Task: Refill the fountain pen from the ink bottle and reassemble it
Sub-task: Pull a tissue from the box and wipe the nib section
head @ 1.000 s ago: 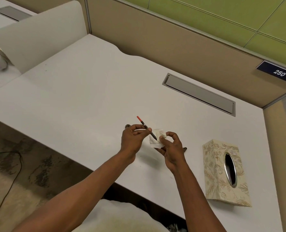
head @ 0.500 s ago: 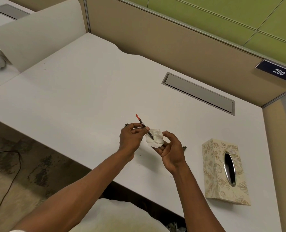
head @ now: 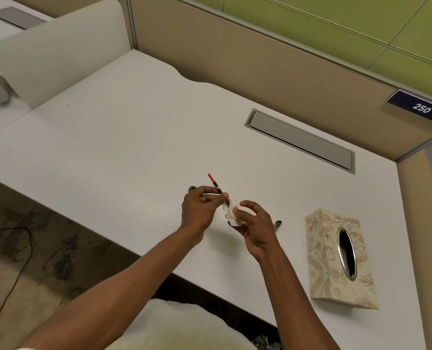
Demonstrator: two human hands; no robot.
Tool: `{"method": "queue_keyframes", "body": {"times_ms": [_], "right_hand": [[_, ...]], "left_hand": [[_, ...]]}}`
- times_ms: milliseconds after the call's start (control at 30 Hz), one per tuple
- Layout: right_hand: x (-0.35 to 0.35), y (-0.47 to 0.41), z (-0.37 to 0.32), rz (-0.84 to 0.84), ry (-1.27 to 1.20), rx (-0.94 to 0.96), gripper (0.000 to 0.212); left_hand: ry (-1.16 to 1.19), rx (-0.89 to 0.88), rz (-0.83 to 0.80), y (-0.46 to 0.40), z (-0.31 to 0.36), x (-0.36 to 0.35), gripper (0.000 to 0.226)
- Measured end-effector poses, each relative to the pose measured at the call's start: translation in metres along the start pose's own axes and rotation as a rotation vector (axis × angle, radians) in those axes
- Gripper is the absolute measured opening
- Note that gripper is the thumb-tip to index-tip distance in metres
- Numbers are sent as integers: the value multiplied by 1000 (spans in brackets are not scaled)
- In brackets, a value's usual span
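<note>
My left hand (head: pixel 201 210) pinches a thin dark pen section with a red end (head: pixel 215 183), tilted up and to the left above the white desk (head: pixel 124 147). My right hand (head: pixel 255 228) holds a small white tissue (head: pixel 232 213) folded around the pen's lower end, so the nib is hidden. A small dark round object (head: pixel 192 189), maybe the ink bottle or its cap, peeks out behind my left hand. Another dark pen part (head: pixel 277 223) lies on the desk just right of my right hand.
A patterned tissue box (head: pixel 328 261) lies flat at the right. A grey cable hatch (head: pixel 301 141) is set into the desk near the back partition. The desk's front edge runs below my forearms, and a white divider (head: pixel 58 49) stands at the far left.
My right hand has closed the tissue further around the pen's lower end. Both hands stay close together at the same spot.
</note>
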State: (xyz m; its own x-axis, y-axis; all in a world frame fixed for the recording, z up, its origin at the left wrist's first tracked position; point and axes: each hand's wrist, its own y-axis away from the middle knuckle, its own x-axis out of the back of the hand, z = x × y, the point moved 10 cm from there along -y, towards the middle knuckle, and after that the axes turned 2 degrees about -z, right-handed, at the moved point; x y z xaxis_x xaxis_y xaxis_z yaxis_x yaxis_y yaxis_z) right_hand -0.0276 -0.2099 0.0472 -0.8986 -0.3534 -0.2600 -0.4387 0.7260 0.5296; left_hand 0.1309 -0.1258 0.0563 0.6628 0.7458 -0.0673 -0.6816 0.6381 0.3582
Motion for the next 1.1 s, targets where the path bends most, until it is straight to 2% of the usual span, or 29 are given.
{"method": "queue_keyframes", "body": {"times_ms": [267,533,800,1033,1100], "right_hand": [[-1,3,-9,22,140,129,21],[0,12,-28,99,429,378,24],[-6,26,-45,182,573,610,21],[-5,34,-49,258,553,688,21],[-1,31,-47,265,498,656,23]], "left_hand": [[-6,28,13,0,-2,2,21],[22,82,28,2,-5,5,27],[-4,98,54,1,-2,5,23],[26,111,85,2,2,8,25],[71,120,93,0,3,10,23]]}}
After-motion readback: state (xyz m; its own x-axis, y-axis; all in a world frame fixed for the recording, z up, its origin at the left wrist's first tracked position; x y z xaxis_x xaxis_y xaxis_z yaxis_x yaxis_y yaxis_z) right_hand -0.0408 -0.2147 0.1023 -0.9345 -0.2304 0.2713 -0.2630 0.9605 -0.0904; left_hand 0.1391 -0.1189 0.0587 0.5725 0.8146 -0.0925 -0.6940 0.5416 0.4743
